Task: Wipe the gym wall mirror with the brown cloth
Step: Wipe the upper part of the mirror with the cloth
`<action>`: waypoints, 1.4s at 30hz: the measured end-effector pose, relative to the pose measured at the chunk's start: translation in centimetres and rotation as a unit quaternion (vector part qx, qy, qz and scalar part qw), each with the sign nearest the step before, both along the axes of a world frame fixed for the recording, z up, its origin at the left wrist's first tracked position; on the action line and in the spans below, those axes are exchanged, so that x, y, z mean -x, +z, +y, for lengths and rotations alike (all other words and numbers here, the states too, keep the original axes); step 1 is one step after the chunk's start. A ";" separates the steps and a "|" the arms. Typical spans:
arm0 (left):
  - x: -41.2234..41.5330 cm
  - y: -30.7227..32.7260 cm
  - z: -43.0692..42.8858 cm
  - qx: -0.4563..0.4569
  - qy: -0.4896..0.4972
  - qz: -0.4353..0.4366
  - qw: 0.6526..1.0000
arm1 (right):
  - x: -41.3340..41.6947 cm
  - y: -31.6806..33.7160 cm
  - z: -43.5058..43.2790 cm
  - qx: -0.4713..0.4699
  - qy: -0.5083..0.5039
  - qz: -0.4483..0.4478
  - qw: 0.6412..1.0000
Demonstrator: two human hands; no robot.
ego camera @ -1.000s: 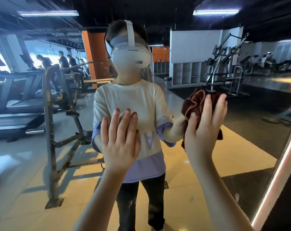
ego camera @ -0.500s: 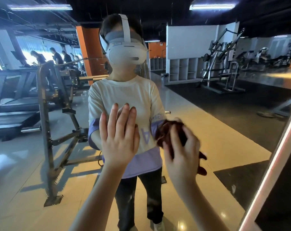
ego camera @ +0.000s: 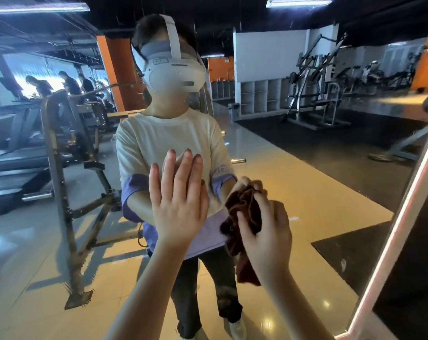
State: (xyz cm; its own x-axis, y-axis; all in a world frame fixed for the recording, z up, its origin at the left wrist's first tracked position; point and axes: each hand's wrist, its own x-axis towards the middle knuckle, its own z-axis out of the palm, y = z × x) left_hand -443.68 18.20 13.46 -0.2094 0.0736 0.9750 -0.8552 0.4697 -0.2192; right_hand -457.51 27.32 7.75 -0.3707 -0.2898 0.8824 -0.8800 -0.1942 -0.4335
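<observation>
The wall mirror [ego camera: 318, 182] fills nearly the whole view and reflects me and the gym behind. My left hand [ego camera: 180, 204] lies flat on the glass at centre, fingers straight and pointing up. Just to its right, my right hand [ego camera: 265, 231] presses a bunched brown cloth [ego camera: 242, 217] against the mirror at about waist height of my reflection. The fingers curl into the cloth, and a loose end of it hangs below the hand.
The mirror's right edge is a lit pinkish frame strip [ego camera: 401, 214] slanting from upper right to lower right, with a dark wall beyond. A metal rack [ego camera: 68, 192], treadmills and weight machines appear only as reflections.
My right hand has swept the cloth down and leftward from shoulder height to waist height, then shifted slightly. The left hand has stayed flat on the glass.
</observation>
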 end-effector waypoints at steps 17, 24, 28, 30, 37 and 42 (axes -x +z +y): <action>0.2 0.2 0.0 -0.007 -0.007 0.009 1.000 | 5.1 9.5 0.2 0.064 -0.036 -0.103 0.992; 0.7 0.3 0.0 -0.002 0.002 0.018 1.000 | 4.0 8.2 0.8 -0.026 -0.021 0.064 0.997; 0.7 0.1 0.0 0.004 0.006 0.022 1.000 | 6.8 9.9 -0.9 0.083 -0.059 0.158 0.982; 0.8 0.1 0.0 0.009 0.010 0.024 1.000 | 8.0 11.2 -1.9 0.155 -0.068 0.123 0.978; 0.8 0.1 0.0 0.011 0.010 0.025 1.000 | 7.0 9.7 -3.8 0.217 -0.086 0.235 0.944; 0.9 0.2 0.0 0.006 -0.004 0.026 1.000 | 8.8 12.0 -4.2 0.267 -0.132 0.098 0.950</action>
